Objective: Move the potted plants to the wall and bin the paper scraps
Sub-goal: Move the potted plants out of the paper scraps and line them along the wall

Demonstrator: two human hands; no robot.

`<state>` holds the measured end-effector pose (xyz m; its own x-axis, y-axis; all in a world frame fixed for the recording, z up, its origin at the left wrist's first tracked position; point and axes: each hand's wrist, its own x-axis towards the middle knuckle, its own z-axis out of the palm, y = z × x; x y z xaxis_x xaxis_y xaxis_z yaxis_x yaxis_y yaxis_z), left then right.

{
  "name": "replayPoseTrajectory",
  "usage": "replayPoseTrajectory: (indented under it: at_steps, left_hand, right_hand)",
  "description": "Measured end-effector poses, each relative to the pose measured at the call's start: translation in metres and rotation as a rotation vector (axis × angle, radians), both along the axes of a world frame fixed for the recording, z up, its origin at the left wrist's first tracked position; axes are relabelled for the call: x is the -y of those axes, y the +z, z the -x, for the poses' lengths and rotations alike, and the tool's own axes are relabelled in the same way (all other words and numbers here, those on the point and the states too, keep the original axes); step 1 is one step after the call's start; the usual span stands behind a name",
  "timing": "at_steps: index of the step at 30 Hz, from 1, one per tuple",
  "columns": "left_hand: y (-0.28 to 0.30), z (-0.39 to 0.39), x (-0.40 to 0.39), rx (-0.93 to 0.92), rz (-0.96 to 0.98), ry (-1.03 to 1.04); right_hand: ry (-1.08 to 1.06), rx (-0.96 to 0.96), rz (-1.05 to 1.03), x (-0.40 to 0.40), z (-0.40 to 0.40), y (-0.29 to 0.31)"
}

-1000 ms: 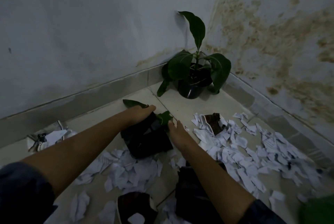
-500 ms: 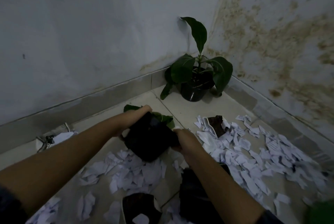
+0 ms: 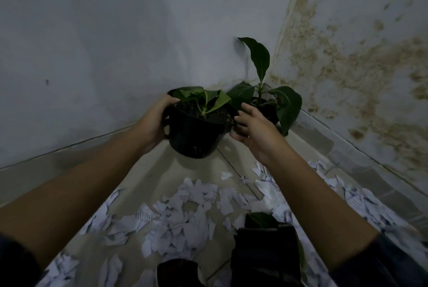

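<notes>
A small potted plant (image 3: 196,134) in a black pot hangs in the air above the tiled floor, upright, with soil and crumpled green leaves on top. My left hand (image 3: 152,124) grips its left side, thumb over the rim. My right hand (image 3: 252,129) holds its right side with curled fingers. Behind it, a taller potted plant (image 3: 266,99) stands in the corner against the wall. White paper scraps (image 3: 185,215) lie scattered over the floor below my arms.
Two walls meet in the corner, the right wall (image 3: 347,59) stained brown. A dark plant bag (image 3: 266,254) and another black pot (image 3: 178,272) sit at the bottom, near me. Bare tile (image 3: 162,171) lies under the lifted pot.
Both hands have lifted the small pot off the floor and carried it forward toward the corner, turning it upright. The view has moved closer to the walls.
</notes>
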<state>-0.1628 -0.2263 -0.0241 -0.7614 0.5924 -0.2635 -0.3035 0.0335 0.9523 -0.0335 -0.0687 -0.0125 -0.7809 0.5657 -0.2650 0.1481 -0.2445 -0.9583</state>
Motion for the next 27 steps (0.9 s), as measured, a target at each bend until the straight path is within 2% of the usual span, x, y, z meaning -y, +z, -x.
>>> replayPoseTrajectory:
  at_steps: [4, 6, 9, 13, 16, 20, 23, 25, 27]
  left_hand:
    - [-0.016, 0.001, -0.008, 0.076, -0.077, 0.027]
    - [-0.023, 0.004, -0.01, 0.093, -0.032, 0.001]
    - [-0.035, 0.013, -0.008, 0.086, 0.137, -0.077]
    - [-0.055, 0.023, -0.008, 0.17, 0.098, -0.121]
    - [-0.074, 0.029, -0.015, 0.11, 0.104, -0.062]
    - [-0.102, 0.037, -0.032, 0.04, 0.292, 0.106]
    - [-0.12, 0.043, -0.038, 0.087, 0.257, 0.085]
    - [-0.127, 0.045, -0.041, 0.017, 0.277, 0.071]
    - [-0.129, 0.044, -0.042, -0.243, 0.397, 0.167]
  right_hand:
    - [-0.003, 0.027, -0.085, -0.001, 0.011, -0.011]
    - [-0.006, 0.053, -0.134, -0.005, 0.016, -0.019]
    - [0.034, 0.093, -0.224, -0.008, 0.023, -0.027]
    - [0.136, 0.171, -0.342, -0.018, 0.033, -0.041]
    - [0.184, 0.234, -0.393, -0.027, 0.048, -0.056]
    - [0.234, 0.32, -0.382, -0.028, 0.067, -0.076]
    - [0.284, 0.359, -0.498, -0.029, 0.075, -0.094]
    - [0.301, 0.376, -0.654, -0.031, 0.08, -0.103]
    - [0.296, 0.383, -0.859, -0.032, 0.087, -0.11]
